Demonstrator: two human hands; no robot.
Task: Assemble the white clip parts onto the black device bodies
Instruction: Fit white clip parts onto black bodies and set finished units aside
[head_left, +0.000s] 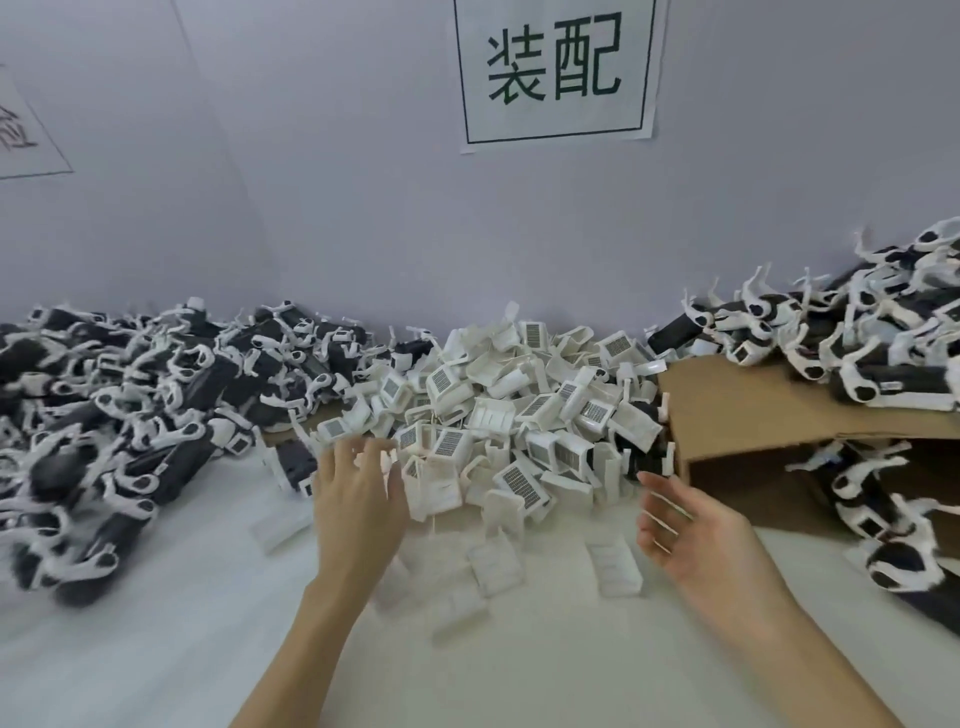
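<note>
A pale wall fills the upper half of the frame, with a paper sign at upper centre. Below it a white table carries a heap of black device bodies at the left edge and another at the right, spilling over a cardboard box. Between them, at centre, sits the pile of white clip parts, a few lying loose just below it. The left hand reaches into the pile's near edge, fingers spread and blurred; whether it holds a clip I cannot tell. The right hand hovers lower right of the pile, palm open and empty. This looks like the picking step; next one clip needs isolating, then a body fetched from a heap
</note>
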